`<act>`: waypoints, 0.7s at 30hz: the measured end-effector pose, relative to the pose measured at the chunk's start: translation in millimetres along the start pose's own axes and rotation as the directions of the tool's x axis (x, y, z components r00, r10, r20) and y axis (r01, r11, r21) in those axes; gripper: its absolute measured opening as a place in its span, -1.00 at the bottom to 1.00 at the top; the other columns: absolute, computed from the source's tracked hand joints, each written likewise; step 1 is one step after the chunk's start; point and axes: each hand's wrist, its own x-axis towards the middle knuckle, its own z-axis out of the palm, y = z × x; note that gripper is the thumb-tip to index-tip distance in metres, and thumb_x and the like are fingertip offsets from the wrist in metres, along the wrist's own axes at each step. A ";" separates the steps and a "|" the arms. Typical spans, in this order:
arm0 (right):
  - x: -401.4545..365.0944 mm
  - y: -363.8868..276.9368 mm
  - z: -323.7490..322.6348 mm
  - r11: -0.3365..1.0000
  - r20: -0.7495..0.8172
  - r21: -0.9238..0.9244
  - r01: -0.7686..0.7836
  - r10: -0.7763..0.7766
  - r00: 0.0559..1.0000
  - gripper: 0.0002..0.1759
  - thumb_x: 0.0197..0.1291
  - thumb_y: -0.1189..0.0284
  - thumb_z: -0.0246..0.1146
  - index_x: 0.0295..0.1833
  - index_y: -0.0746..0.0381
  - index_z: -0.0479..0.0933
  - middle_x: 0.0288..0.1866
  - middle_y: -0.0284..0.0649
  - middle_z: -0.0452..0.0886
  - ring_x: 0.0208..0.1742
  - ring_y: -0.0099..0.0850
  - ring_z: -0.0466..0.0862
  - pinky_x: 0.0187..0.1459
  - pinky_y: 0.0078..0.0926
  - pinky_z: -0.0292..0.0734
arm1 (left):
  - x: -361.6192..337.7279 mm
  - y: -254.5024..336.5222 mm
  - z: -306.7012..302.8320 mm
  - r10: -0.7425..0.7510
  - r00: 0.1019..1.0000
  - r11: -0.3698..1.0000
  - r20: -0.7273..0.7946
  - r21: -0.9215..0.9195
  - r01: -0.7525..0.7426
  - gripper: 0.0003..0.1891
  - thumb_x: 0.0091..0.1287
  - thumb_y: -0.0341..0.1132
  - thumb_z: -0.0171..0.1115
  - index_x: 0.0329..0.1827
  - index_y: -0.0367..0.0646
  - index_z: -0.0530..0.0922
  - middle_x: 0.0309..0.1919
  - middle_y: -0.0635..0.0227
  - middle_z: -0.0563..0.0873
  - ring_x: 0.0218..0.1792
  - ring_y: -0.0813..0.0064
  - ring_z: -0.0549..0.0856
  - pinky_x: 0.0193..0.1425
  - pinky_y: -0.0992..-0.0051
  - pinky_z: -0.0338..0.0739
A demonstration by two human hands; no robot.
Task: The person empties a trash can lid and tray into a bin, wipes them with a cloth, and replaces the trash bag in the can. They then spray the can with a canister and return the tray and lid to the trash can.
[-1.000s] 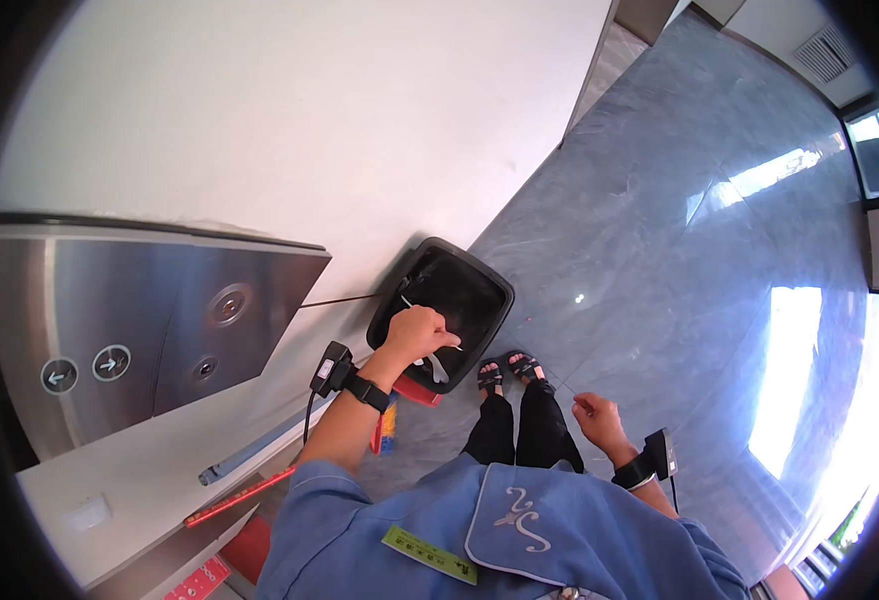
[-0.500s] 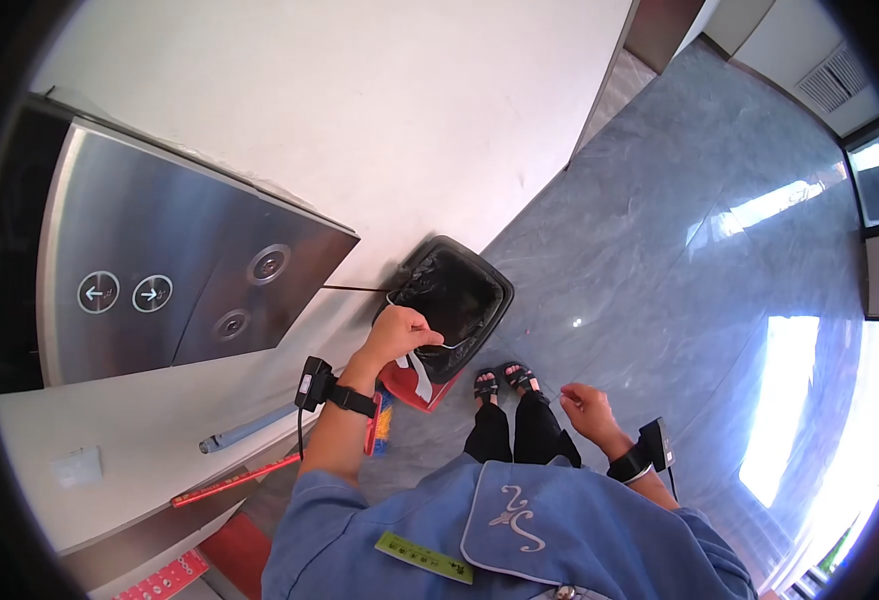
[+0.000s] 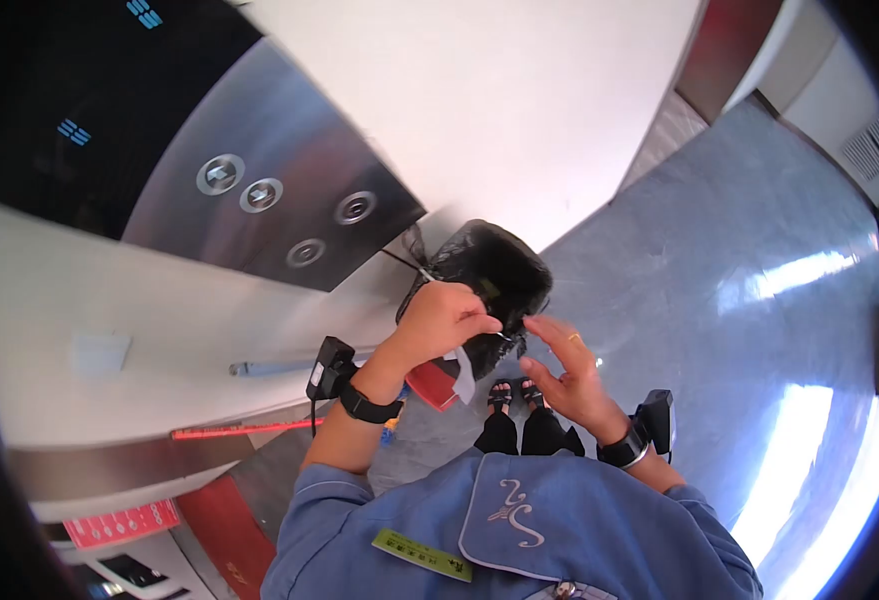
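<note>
My left hand (image 3: 447,318) is closed in a pinch over the near side of a bin, on a thin white stick-like piece (image 3: 502,335) that shows at the fingertips. My right hand (image 3: 567,375) is close beside it, thumb and fingers apart, with a ring on one finger. Its fingertips are right at the edge of the black bin bag (image 3: 534,275). The bag lines the bin and hangs rumpled over the rim. Under my left wrist are a red dustpan (image 3: 431,386) and a white strip (image 3: 463,378).
On the left wall is a metal elevator button panel (image 3: 289,185). A pale pole (image 3: 274,369) and a red pole (image 3: 229,430) lean by the wall. My sandalled feet (image 3: 515,393) stand on the glossy grey floor (image 3: 659,270) below the bin.
My right hand has come up and left to the bin, its fingers opening. The bag now covers the rim, which was bare before. The view has turned, so the panel sits further right.
</note>
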 end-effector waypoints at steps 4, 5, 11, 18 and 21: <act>22.4 -55.9 3.9 0.968 0.188 0.250 -0.024 -0.025 0.982 -0.53 -0.01 0.57 0.24 0.08 0.32 0.35 -0.19 -0.17 0.52 -0.21 -0.44 0.55 -0.23 -0.51 0.47 | -17.4 64.2 -24.1 0.159 0.978 0.987 -0.135 0.019 -0.158 -0.81 -0.08 -0.23 0.28 -0.64 -0.16 0.56 -0.70 0.25 0.47 -0.59 0.26 0.51 -0.53 0.32 0.33; 23.5 -67.9 1.9 0.892 0.335 0.373 -0.255 0.127 0.934 -0.54 0.01 0.59 0.23 0.09 0.33 0.34 -0.19 -0.23 0.53 -0.23 -0.55 0.53 -0.22 -0.57 0.45 | -25.0 76.4 -31.1 0.151 0.975 0.989 -0.164 0.037 -0.146 -0.82 -0.08 -0.23 0.27 -0.66 -0.15 0.55 -0.69 0.26 0.46 -0.58 0.26 0.51 -0.53 0.32 0.32; 52.6 -141.4 8.4 0.876 0.017 0.483 -0.013 0.006 1.000 -0.53 0.11 0.56 0.11 0.17 0.40 0.27 -0.62 -0.53 0.35 -0.60 -0.81 0.25 -0.56 -0.88 0.10 | -81.6 114.6 -69.6 0.350 0.622 0.917 -0.700 0.119 -0.382 -0.69 -0.03 -0.38 0.33 -0.18 -0.17 0.57 -0.24 0.25 0.62 -0.24 0.35 0.62 -0.28 0.51 0.50; 49.7 -203.1 17.7 0.773 0.256 0.632 -0.062 -0.133 0.957 -0.71 0.16 0.53 0.09 -0.01 0.42 0.36 -0.67 -0.52 0.23 -0.68 -0.80 0.08 -0.68 -0.81 -0.12 | -288.6 88.1 -51.6 -0.277 0.022 0.961 -0.961 -0.277 -0.004 -0.84 0.16 -0.34 0.23 -0.45 -0.29 0.59 -0.63 0.55 0.53 -0.62 0.78 0.40 -0.58 0.71 0.29; 6.2 -233.9 45.2 0.806 0.408 0.586 -0.083 -0.205 0.889 -0.71 0.16 0.53 0.10 -0.01 0.42 0.36 -0.67 -0.52 0.22 -0.69 -0.81 0.08 -0.69 -0.81 -0.13 | -422.2 64.9 13.5 -0.411 -0.544 0.864 -0.732 -0.503 0.024 -0.67 0.13 -0.16 0.27 -0.69 -0.18 0.50 -0.79 0.63 0.30 -0.71 0.79 0.22 -0.69 0.65 0.03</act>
